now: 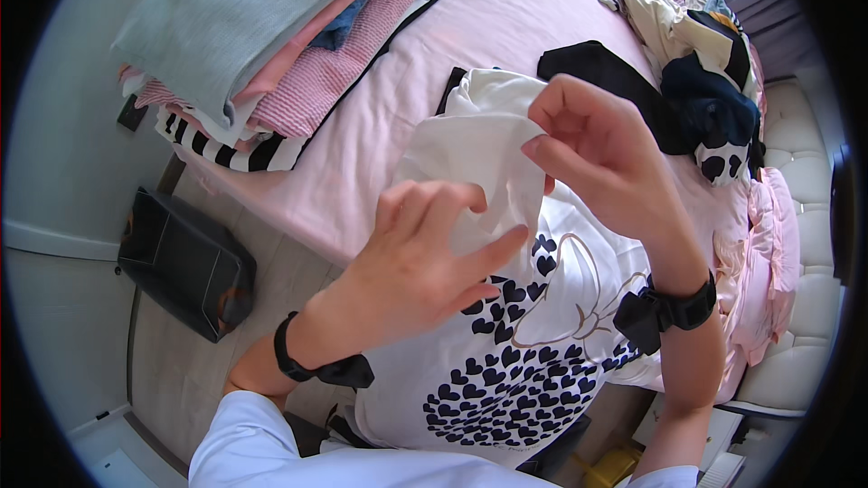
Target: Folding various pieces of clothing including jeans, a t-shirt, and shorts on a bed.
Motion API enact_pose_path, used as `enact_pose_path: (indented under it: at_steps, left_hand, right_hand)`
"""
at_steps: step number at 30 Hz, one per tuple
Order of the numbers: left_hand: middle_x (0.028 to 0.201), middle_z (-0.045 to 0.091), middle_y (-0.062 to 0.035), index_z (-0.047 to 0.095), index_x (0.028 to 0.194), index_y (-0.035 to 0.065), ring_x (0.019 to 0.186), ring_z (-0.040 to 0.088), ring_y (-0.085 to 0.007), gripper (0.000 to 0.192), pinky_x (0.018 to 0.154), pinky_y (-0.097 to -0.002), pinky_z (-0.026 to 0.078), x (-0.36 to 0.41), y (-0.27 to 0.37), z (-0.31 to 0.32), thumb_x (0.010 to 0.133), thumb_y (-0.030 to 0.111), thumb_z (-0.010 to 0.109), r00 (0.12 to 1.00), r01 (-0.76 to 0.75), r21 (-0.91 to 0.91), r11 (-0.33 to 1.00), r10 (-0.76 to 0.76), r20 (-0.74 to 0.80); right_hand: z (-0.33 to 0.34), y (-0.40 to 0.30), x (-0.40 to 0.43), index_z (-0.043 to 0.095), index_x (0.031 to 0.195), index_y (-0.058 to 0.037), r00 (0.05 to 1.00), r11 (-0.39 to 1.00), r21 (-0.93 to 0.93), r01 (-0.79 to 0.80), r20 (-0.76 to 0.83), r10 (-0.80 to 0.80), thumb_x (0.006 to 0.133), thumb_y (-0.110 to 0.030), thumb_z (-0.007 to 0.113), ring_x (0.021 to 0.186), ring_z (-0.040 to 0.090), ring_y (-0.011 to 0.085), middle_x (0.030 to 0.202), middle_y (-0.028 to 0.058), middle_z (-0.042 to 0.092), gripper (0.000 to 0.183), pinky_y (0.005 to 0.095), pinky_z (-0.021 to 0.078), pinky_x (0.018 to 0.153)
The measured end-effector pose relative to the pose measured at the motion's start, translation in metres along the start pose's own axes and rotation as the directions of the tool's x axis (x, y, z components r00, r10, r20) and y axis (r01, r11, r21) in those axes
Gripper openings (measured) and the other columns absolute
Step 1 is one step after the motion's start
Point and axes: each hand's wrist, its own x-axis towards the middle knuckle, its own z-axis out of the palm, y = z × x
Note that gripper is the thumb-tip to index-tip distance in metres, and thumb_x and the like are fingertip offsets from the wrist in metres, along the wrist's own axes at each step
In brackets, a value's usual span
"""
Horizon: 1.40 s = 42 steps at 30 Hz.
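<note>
A white garment [475, 393] with black heart prints and a bow outline hangs in front of me, partly over the bed edge. My right hand [597, 142] pinches a thin white fold [468, 142] of it between thumb and fingers, raised above the bed. My left hand [413, 257] hovers in front of that fold; its thumb and index finger are apart, with nothing seen between them. Each wrist wears a black strap. My forearms and left hand cover parts of the print.
Folded clothes [224, 27] are stacked on the pink bedsheet [502, 7] at upper left. Black trousers or a similar garment [603, 74] lie beyond my right hand. A loose clothes pile [685, 34] is near the padded headboard [800, 217]. On the floor at left lies a black bag [183, 264].
</note>
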Motion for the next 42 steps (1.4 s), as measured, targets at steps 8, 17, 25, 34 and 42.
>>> enact_pose_path:
  at_steps: [8, 17, 25, 34, 42]
  left_hand:
    - [0.108, 0.052, -0.0094, 0.066, 0.102, 0.0124, 0.103, 0.049, -0.0286, 0.029, 0.097, -0.0412, 0.031, -0.008, -0.004, -0.012, 0.078, 0.022, 0.077, 0.992, 0.111, 0.214, 0.971, -0.121, 0.036]
    - [0.106, 0.061, -0.0104, 0.061, 0.086, 0.0014, 0.095, 0.061, -0.0282, 0.025, 0.081, -0.0405, 0.049, -0.038, -0.002, -0.076, 0.065, -0.004, 0.074, 0.953, 0.254, 0.157, 0.954, -0.219, -0.209]
    - [0.097, 0.062, -0.0096, 0.055, 0.084, -0.0001, 0.081, 0.06, -0.0163, 0.025, 0.076, -0.024, 0.047, -0.074, -0.033, -0.084, 0.065, -0.014, 0.065, 0.878, 0.335, -0.272, 0.902, -0.404, -0.258]
    - [0.102, 0.058, -0.0081, 0.057, 0.103, -0.0023, 0.095, 0.055, -0.0132, 0.027, 0.088, -0.0233, 0.043, -0.075, -0.035, -0.076, 0.08, -0.016, 0.061, 0.752, 0.233, -0.51, 0.828, -0.486, -0.445]
    - [0.105, 0.061, -0.0147, 0.054, 0.117, -0.0038, 0.095, 0.059, -0.0229, 0.033, 0.088, -0.0332, 0.048, -0.056, -0.005, -0.057, 0.085, -0.006, 0.065, 0.714, 0.089, -0.248, 0.965, -0.235, -0.659]
  right_hand:
    - [-0.003, -0.042, 0.02, 0.052, 0.086, 0.002, 0.965, 0.853, -0.468, 0.231, -0.002, -0.262, 0.086, -0.001, 0.062, 0.065, 0.054, 0.0045, 0.072, 0.0012, 0.055, 0.01, 0.0217, 0.0455, 0.059]
    - [0.004, -0.093, 0.06, 0.057, 0.07, 0.0006, 0.928, 0.684, -0.677, 0.272, -0.004, -0.373, 0.076, -0.015, 0.068, 0.059, 0.058, 0.0269, 0.062, 0.0128, 0.059, 0.019, 0.0392, 0.0469, 0.058]
    - [0.027, -0.077, 0.091, 0.059, 0.077, 0.0006, 0.97, 0.846, -0.478, 0.239, 0.072, -0.233, 0.082, -0.011, 0.063, 0.056, 0.068, 0.0135, 0.066, 0.0101, 0.068, 0.014, 0.0253, 0.0521, 0.052]
    - [0.028, -0.084, 0.095, 0.06, 0.078, 0.0008, 0.967, 0.868, -0.439, 0.231, 0.007, -0.254, 0.082, -0.013, 0.067, 0.067, 0.07, 0.0194, 0.071, 0.0119, 0.068, 0.015, 0.0333, 0.0538, 0.061]
    - [0.003, -0.1, 0.061, 0.061, 0.086, 0.001, 0.974, 0.881, -0.452, 0.141, -0.094, -0.204, 0.089, -0.013, 0.064, 0.077, 0.07, 0.0207, 0.086, 0.0129, 0.068, 0.015, 0.0326, 0.0546, 0.07]
